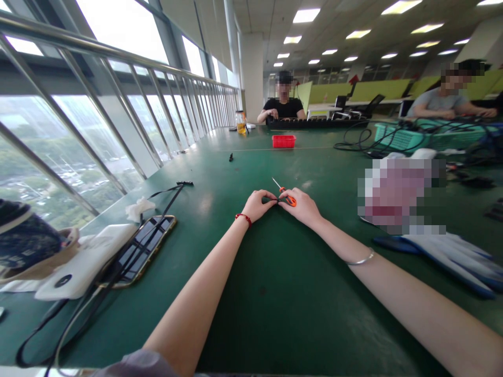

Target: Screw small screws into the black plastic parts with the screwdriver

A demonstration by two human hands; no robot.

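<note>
Both my arms reach out over the green table (275, 272). My right hand (302, 206) is closed round the orange handles of small scissors (286, 196), whose blades point up and to the left. My left hand (258, 203), with a red string at the wrist, pinches a small dark piece (272, 200) right beside the scissors. The two hands nearly touch. What the dark piece is I cannot make out.
A phone (139, 251), a white power bank (84, 264) and black cables lie at the left by the window rail. A red tray (283, 141) sits farther back. White and blue gloves (451, 256) lie at the right. Two people sit at the far end.
</note>
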